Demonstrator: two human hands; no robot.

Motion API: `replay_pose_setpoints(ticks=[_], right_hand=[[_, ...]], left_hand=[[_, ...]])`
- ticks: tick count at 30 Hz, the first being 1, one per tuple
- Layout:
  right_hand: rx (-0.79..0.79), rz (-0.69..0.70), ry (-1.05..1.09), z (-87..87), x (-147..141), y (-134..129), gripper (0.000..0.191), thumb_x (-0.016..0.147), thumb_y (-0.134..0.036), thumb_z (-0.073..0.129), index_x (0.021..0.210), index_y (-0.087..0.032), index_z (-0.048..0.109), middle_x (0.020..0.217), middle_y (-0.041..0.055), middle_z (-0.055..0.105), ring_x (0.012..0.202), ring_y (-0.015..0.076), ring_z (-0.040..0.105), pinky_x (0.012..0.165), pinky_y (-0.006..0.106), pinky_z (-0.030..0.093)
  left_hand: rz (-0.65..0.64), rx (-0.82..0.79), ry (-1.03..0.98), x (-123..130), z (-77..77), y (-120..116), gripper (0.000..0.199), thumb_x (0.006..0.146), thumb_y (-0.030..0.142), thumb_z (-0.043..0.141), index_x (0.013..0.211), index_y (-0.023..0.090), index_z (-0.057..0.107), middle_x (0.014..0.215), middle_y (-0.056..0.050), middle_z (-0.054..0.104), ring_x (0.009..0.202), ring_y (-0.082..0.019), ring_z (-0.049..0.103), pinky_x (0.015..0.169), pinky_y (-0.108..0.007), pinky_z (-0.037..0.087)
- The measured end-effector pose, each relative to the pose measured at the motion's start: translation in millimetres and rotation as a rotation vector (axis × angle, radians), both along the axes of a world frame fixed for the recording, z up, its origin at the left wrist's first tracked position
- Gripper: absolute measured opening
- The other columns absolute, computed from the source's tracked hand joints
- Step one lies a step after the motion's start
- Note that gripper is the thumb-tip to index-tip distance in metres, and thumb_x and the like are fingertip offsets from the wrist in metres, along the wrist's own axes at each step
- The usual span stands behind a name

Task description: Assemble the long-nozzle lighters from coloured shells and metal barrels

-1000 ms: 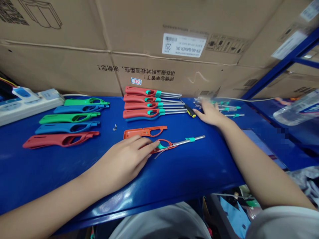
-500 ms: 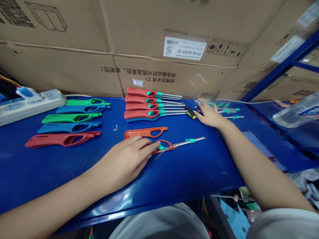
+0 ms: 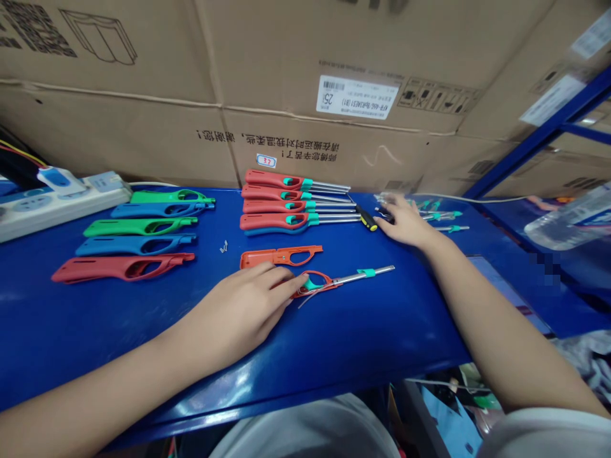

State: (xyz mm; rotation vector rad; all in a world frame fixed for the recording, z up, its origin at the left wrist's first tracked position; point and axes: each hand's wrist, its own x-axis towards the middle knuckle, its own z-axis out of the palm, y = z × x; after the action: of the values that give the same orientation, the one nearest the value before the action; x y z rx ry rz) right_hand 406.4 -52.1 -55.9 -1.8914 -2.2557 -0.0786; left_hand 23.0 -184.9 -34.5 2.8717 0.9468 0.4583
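My left hand (image 3: 252,299) is closed over the handle of an orange lighter half-shell (image 3: 329,277), pressing it on the table. A teal trigger (image 3: 312,284), a thin wire and a metal tube (image 3: 353,278) with a teal piece lie in this shell. Just behind it is the matching orange half-shell (image 3: 305,256). My right hand (image 3: 403,221) reaches to the back right, thumb apart from the blurred fingers, over small dark parts. Beside its thumb lies a black and yellow screwdriver (image 3: 366,218). Metal tubes with teal pieces (image 3: 443,217) lie to its right, partly hidden.
Several red lighters (image 3: 274,222) with metal tubes are stacked at the back centre. Green, blue and red handle shells (image 3: 105,270) line the left, near a white power strip (image 3: 28,213). Small screws (image 3: 224,246) lie between. Cardboard boxes (image 3: 157,133) stand behind; a plastic bottle (image 3: 558,226) is at right.
The view has shifted slightly. My right hand's fingers move a little among the small parts at the back right; my left hand stays on the orange lighter.
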Motion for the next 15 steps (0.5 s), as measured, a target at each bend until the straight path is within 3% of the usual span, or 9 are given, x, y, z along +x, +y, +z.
replay_pose_setpoints(ticks=[3, 5, 11, 15], right_hand=[[0.032, 0.036, 0.013, -1.6, 3.3, 1.9, 0.053, 0.090, -0.048, 0.051, 0.126, -0.012, 0.069, 0.150, 0.0223, 0.046, 0.138, 0.0391, 0.048, 0.118, 0.058, 0.036], [0.038, 0.036, 0.012, -3.2, 5.5, 3.5, 0.055, 0.089, -0.050, 0.052, 0.125, -0.012, 0.070, 0.147, 0.0221, 0.050, 0.135, 0.0387, 0.051, 0.115, 0.055, 0.041], [0.076, -0.009, -0.030, -7.6, 10.2, 6.5, 0.060, 0.088, -0.055, 0.053, 0.129, -0.014, 0.069, 0.144, 0.0220, 0.054, 0.137, 0.0434, 0.047, 0.114, 0.061, 0.037], [0.056, -0.006, -0.068, -10.4, 13.7, 7.3, 0.065, 0.093, -0.056, 0.045, 0.134, -0.011, 0.064, 0.142, 0.0267, 0.056, 0.134, 0.0472, 0.050, 0.109, 0.072, 0.035]], left_hand=[[-0.006, -0.003, -0.007, -0.7, -0.2, -0.2, 0.038, 0.102, 0.019, 0.045, 0.137, 0.020, 0.060, 0.124, -0.011, 0.070, 0.111, -0.028, 0.068, 0.091, -0.045, 0.060], [-0.005, -0.008, -0.009, -1.2, -0.2, -0.3, 0.038, 0.102, 0.019, 0.046, 0.137, 0.020, 0.060, 0.125, -0.011, 0.069, 0.111, -0.028, 0.067, 0.091, -0.045, 0.060], [0.010, -0.010, 0.017, -0.5, 0.4, -0.3, 0.040, 0.102, 0.018, 0.045, 0.140, 0.022, 0.058, 0.124, -0.010, 0.069, 0.112, -0.027, 0.066, 0.092, -0.043, 0.059], [0.006, -0.006, 0.037, 0.5, 0.9, 0.8, 0.041, 0.102, 0.017, 0.044, 0.140, 0.021, 0.057, 0.124, -0.011, 0.069, 0.112, -0.027, 0.066, 0.092, -0.044, 0.059]])
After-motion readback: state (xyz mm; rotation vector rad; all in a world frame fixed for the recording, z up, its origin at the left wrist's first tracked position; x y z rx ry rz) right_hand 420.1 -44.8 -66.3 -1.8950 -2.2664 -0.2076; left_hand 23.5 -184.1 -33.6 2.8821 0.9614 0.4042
